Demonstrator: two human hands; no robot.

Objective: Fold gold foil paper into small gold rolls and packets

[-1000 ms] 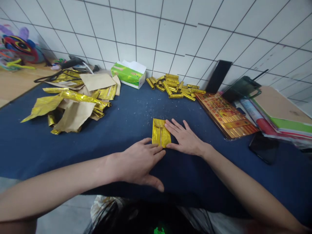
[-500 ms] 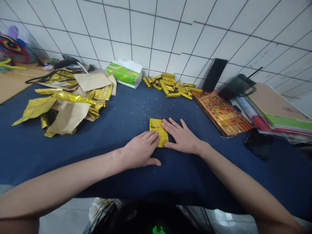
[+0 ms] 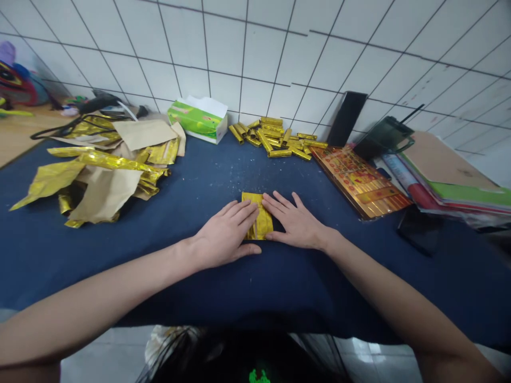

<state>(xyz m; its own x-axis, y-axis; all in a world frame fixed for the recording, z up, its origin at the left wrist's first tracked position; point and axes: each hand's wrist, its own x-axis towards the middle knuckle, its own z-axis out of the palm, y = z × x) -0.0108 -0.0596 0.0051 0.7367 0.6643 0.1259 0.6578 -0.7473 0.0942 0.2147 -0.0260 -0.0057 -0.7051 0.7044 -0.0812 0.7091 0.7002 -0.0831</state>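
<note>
A small piece of gold foil paper (image 3: 264, 222) lies flat on the dark blue tabletop (image 3: 191, 298) in front of me, with creases across it. Fingers stretched out, my left hand (image 3: 227, 234) rests over its left part and hides that side. My right hand (image 3: 295, 222) lies flat with spread fingers, its fingertips and thumb on the paper's right edge. Neither hand is wrapped round anything. Beyond them, by the wall, is a heap of small gold paper rolls (image 3: 275, 139).
Crumpled gold and brown paper (image 3: 107, 186) is piled at the left. A green tissue box (image 3: 197, 119) stands against the tiled wall. To the right are a red-gold packet (image 3: 361, 186), a dark upright box (image 3: 346, 119), a dark mug (image 3: 383, 138), folders (image 3: 451, 165) and a black phone (image 3: 419, 231).
My left hand has slid up and slightly left over the gold paper, covering its upper left part. The right hand stays at the right edge. The whole view has shifted a little.
</note>
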